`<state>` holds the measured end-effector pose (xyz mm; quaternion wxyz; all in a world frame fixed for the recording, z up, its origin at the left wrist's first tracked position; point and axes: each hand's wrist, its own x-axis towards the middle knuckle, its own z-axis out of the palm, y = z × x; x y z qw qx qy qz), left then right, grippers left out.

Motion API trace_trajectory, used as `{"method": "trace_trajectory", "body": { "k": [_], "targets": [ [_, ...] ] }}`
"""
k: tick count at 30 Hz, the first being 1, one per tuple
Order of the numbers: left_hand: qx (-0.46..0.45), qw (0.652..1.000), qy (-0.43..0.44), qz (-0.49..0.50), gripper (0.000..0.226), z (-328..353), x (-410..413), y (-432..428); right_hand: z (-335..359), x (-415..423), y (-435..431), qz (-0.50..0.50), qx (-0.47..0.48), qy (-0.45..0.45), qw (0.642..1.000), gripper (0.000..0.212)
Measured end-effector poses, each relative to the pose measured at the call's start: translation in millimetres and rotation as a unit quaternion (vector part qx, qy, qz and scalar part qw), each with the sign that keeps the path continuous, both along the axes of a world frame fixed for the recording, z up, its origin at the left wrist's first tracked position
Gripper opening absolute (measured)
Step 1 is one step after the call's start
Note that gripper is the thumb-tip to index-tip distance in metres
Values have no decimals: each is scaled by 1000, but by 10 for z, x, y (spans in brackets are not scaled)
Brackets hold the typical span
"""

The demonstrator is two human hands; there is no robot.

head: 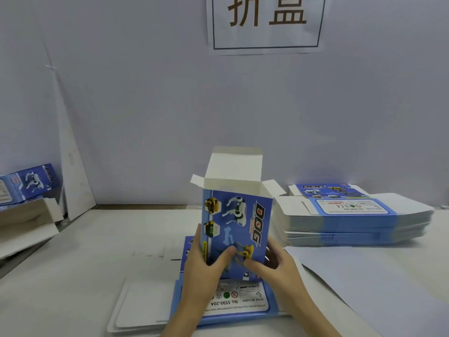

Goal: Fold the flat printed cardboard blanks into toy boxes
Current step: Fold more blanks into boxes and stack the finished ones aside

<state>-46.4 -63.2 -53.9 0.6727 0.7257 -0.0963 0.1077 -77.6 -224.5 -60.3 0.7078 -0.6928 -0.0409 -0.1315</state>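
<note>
1. Identify the workpiece. You hold one box (237, 229) upright above the table (85, 239). It is already opened out into a rectangular tube, with the printed front facing you.
2. Check your grip. Your left hand (206, 266) wraps the lower left edge and your right hand (269, 261) wraps the lower right corner. Both thumbs press on the front panel. The hands are close together, both clamped on the box.
3. Note the step in hand. It is probably closing the lower end. Your hands hide that end, so its state cannot be told.
4. Inspect the upper end. The lid flap (234, 164) stands upright, and the two dust flaps (197, 180) splay outwards. This end is not yet closed.
5. Plan the next move. Confirm that the lower end is tucked. Then fold both dust flaps inwards and tuck the lid over them.
6. Locate the stock. One flat blank (243, 302) lies directly beneath your hands. The main stack of blanks (352, 222) lies to the right. Finished boxes (31, 182) lie at far left.
</note>
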Motion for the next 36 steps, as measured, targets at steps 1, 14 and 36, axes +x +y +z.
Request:
{"method": "trace_trajectory", "body": {
  "k": [1,14,36],
  "targets": [
    [-20,1000,7,3,66,5,13,4,-7,3,7,-4,-4,-1,1000,77],
    [-20,995,33,-96,46,50,168,185,47,27,-110,36,3,29,999,88],
    [80,967,142,-196,71,870,190,1299,429,-85,12,52,-148,11,988,54]
  ]
}}
